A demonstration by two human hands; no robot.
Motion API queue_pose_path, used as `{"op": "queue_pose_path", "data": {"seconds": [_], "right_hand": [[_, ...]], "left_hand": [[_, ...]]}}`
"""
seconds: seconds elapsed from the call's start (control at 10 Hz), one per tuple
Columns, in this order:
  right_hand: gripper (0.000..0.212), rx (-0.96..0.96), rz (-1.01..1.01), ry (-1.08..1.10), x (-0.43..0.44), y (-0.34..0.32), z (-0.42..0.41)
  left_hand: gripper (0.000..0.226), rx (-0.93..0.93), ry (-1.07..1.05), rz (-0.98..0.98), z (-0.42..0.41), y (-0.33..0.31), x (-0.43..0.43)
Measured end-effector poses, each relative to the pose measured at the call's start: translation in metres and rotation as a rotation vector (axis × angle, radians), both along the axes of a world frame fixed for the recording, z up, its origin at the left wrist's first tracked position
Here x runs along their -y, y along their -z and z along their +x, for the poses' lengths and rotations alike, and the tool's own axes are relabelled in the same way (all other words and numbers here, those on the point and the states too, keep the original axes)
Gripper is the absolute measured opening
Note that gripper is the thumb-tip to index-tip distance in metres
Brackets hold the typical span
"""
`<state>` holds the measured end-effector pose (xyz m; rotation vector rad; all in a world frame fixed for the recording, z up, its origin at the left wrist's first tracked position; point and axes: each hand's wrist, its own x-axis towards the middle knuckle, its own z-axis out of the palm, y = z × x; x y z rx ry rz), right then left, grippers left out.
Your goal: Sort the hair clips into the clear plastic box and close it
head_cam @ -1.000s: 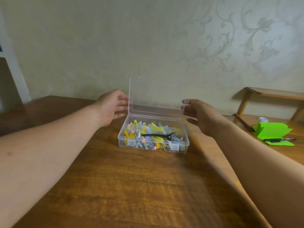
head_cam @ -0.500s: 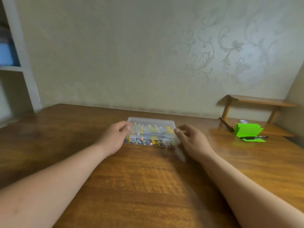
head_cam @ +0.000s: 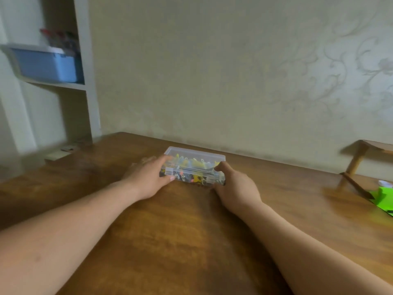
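Closed box (head_cam: 195, 153) held at both ends
Left hand (head_cam: 148, 179) and right hand (head_cam: 236, 188) each curl fingers (head_cam: 158, 162) round one end; clips (head_cam: 198, 161) show inside, on the tabletop (head_cam: 191, 231).

On my feed there is a brown wooden table (head_cam: 191, 241), its top glossy and grained. The clear plastic box (head_cam: 196, 155) sits flat on it with the lid down. Well to the right of the box a small wooden stand (head_cam: 359, 158) rests on the top. Also right of the box, slightly nearer me, lie green paper (head_cam: 382, 198) and a small white thing (head_cam: 385, 183)
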<state>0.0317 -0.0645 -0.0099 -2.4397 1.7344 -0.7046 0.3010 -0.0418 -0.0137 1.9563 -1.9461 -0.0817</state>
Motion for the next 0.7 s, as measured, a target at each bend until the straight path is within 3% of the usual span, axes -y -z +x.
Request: {"op": "queue_pose_path", "data": {"seconds": [0.2,0.5,0.6,0.7], "right_hand": [[0.039,-0.016,-0.047,0.012,0.068,0.009,0.084],[0.038,0.005,-0.102,0.054,0.130,0.021,0.119],[0.046,0.041,-0.111,0.050,0.127,0.019,0.117],[0.070,0.094,-0.056,0.064,0.114,0.019,0.111]], "left_hand": [[0.069,0.000,-0.081,0.020,0.075,0.005,0.061],[0.067,-0.012,-0.042,0.036,0.120,0.012,0.138],[0.075,-0.065,-0.022,0.009,0.117,0.013,0.136],[0.099,-0.136,-0.064,-0.030,0.112,0.010,0.124]]}}
